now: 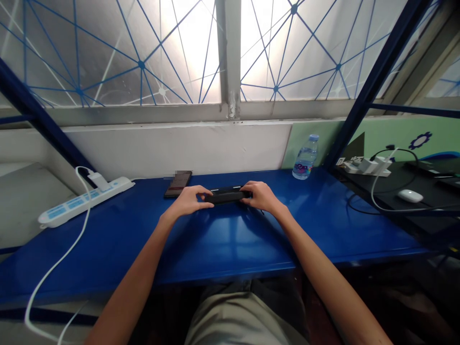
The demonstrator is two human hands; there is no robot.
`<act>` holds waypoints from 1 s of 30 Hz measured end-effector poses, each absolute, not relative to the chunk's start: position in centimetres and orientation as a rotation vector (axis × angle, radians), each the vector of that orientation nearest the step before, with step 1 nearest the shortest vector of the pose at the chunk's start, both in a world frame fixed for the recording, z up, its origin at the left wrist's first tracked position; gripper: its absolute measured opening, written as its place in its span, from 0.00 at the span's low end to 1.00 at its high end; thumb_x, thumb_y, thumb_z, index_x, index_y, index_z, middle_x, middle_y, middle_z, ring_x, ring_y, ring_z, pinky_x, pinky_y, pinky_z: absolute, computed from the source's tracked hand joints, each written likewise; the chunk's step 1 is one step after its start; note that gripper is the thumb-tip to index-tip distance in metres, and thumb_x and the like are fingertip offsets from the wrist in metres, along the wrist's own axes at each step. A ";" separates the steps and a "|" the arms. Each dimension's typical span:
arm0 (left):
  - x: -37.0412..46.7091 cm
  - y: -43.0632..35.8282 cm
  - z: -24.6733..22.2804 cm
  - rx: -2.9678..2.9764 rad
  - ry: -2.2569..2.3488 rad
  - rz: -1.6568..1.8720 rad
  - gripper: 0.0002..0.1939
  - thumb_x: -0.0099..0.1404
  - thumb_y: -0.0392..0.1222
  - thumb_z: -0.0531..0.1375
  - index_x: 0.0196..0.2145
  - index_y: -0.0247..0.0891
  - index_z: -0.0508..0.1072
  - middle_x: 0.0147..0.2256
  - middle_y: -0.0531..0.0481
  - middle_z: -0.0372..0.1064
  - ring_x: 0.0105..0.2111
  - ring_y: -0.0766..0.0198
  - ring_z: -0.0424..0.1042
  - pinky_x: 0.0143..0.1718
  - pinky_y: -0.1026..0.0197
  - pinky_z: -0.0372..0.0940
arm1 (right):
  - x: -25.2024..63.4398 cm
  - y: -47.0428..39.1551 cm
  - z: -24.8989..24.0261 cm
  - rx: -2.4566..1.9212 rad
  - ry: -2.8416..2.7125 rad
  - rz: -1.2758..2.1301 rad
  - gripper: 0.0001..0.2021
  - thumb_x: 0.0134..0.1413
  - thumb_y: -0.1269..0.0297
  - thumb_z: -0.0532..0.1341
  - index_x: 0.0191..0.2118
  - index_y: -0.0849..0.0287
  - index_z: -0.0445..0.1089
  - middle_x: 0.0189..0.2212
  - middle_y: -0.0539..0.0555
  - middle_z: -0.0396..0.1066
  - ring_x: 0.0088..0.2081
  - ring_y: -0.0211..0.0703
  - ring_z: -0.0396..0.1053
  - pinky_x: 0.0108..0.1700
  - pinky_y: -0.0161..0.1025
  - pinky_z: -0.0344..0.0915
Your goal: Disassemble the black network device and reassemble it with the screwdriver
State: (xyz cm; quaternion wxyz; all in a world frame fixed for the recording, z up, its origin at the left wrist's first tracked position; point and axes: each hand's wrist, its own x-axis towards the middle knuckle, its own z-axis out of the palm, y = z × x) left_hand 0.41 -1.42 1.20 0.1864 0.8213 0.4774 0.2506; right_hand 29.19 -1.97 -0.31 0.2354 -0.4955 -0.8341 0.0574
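Note:
A long black case (227, 197) is held level just over the blue table (230, 244), near the middle. My left hand (190, 200) grips its left end between thumb and fingers. At the right end, the thumb and fingers of my right hand (259, 195) are closed on the same case. What lies behind the case is too small to make out. A dark phone (178, 184) lies on the table, behind and to the left of my left hand.
A clear water bottle (305, 158) stands at the back right. On the left is a white power strip (86, 201) with a white cable (83, 225) hanging off the front edge. A white mouse (410, 195) and chargers (375, 165) sit on a black surface at right.

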 end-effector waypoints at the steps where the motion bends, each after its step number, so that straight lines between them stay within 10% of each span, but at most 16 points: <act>1: 0.4 -1.4 1.2 2.290 1.344 0.706 0.20 0.52 0.53 0.70 0.40 0.40 0.81 0.40 0.47 0.78 0.36 0.56 0.74 0.38 0.58 0.67 | 29.2 -2.0 -0.4 -1.359 -2.299 0.164 0.15 0.51 0.63 0.69 0.46 0.55 0.79 0.46 0.55 0.77 0.40 0.46 0.74 0.40 0.38 0.65; 21: 0.4 -1.6 1.4 1.999 1.332 0.594 0.29 0.50 0.49 0.70 0.49 0.35 0.76 0.26 0.51 0.75 0.27 0.60 0.73 0.31 0.61 0.66 | 28.7 -2.4 -0.8 -1.431 -2.450 0.131 0.21 0.50 0.64 0.70 0.52 0.56 0.74 0.52 0.58 0.69 0.47 0.49 0.70 0.43 0.39 0.64; 30: -0.5 -1.1 0.9 2.264 1.410 0.668 0.38 0.54 0.64 0.67 0.58 0.43 0.73 0.59 0.41 0.68 0.56 0.46 0.70 0.50 0.52 0.69 | 28.6 -2.2 -1.1 -1.376 -2.456 0.154 0.22 0.48 0.63 0.73 0.50 0.54 0.74 0.50 0.57 0.69 0.46 0.50 0.70 0.41 0.39 0.64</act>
